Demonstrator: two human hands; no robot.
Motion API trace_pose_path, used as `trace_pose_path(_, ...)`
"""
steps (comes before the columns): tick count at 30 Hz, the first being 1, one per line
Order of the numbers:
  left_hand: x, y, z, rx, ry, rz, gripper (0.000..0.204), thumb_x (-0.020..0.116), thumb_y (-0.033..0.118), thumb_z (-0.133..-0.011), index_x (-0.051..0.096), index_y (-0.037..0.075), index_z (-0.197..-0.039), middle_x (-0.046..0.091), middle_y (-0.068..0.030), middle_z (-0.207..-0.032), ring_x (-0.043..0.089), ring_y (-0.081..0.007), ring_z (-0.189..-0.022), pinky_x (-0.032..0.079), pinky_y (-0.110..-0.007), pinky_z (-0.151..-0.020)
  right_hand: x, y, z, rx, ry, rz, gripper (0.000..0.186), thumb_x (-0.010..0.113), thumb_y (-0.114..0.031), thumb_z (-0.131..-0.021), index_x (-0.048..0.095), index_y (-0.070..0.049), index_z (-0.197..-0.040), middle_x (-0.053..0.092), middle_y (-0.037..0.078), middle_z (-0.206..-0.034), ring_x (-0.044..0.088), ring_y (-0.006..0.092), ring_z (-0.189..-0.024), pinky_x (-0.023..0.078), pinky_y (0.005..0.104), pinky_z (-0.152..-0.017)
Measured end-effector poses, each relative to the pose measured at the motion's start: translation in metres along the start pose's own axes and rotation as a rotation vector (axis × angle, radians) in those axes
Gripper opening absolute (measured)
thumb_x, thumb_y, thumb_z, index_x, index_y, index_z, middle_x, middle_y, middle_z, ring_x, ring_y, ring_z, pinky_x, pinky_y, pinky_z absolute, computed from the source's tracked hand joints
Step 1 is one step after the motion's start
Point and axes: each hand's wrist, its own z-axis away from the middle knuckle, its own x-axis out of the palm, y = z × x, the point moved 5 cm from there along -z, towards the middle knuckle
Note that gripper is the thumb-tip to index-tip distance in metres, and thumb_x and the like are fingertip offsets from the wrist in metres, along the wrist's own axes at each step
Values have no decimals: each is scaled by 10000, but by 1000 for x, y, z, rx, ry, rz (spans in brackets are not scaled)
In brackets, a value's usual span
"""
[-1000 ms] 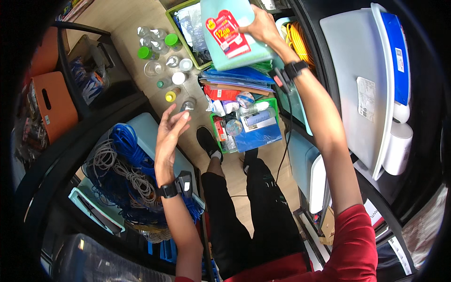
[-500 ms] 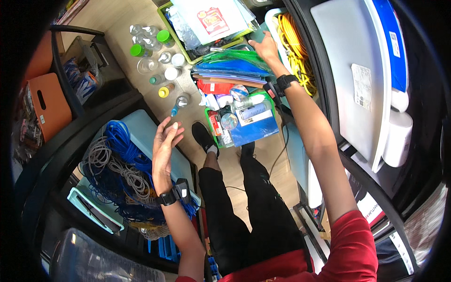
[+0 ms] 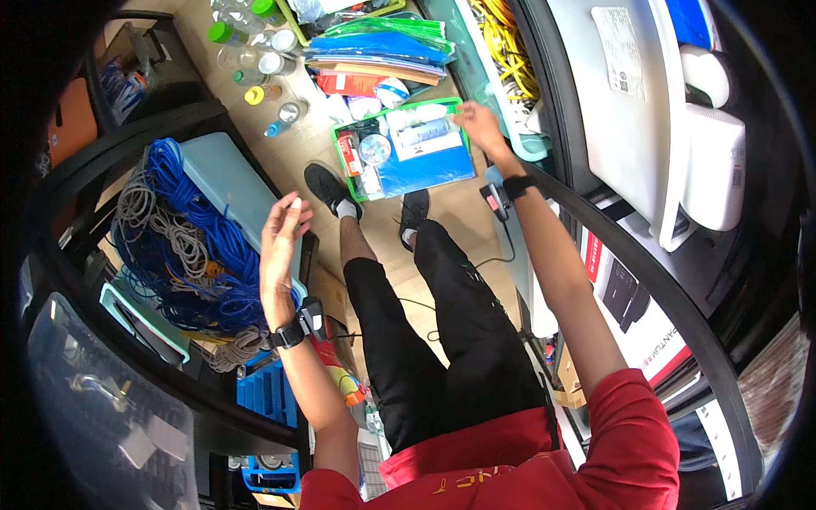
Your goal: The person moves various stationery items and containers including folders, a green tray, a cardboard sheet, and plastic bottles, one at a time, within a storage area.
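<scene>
My left hand (image 3: 281, 238) is raised with fingers spread and holds nothing, beside a light-blue lid and a heap of blue and grey cable coils (image 3: 191, 221). My right hand (image 3: 484, 132) is at the upper right corner of a green basket (image 3: 470, 161) on the floor, its fingers bent over the rim. In the basket lie a flat blue packet (image 3: 425, 174), a small red box (image 3: 348, 155), a round clear tub (image 3: 374, 150) and white tubes. Behind it lies a stack of blue, green and brown folders (image 3: 378, 51).
Several clear bottles and jars, one a yellow-capped bottle (image 3: 263, 94), stand on the floor at the back left. A light-blue bin (image 3: 531, 149) with yellow cables is on the right, beside a black rack frame (image 3: 578, 183). My feet are just before the basket.
My right hand has come back from the light-blue bin's edge to the green basket's rim. My left hand stays raised and empty. The whole view has shifted, with the floor things higher in it.
</scene>
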Motion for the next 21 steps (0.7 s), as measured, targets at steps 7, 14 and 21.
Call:
trace_pose_path(7, 56, -106, -14, -170, -177, -36, 527, 618, 431, -1037, 576, 30, -1376, 668, -123, -1279, 638, -221, -1162, 489, -358, -1016, 59, 169, 86, 373, -125, -112, 475, 814, -297, -876, 689, 2, -1224, 749, 128, -971, 712, 242, -833, 577, 377, -780)
trace_pose_path(14, 96, -202, -97, -230, -268, -252, 643, 654, 481, -1003, 553, 0, -1417, 654, -181, -1299, 641, -278, -1198, 498, -398, -1030, 114, 304, 107, 873, -147, -861, 477, 764, -309, -936, 642, -27, -1300, 694, 129, -1092, 690, 247, -949, 578, 383, -865)
trace_pose_path(21, 90, -253, -184, -126, -185, -238, 628, 677, 451, -996, 561, -24, -1391, 649, -167, -1278, 626, -266, -1201, 482, -383, -1045, 167, 297, 72, 741, -19, -1067, 432, 756, -337, -948, 608, -48, -1234, 639, 107, -1100, 639, 212, -994, 552, 397, -960)
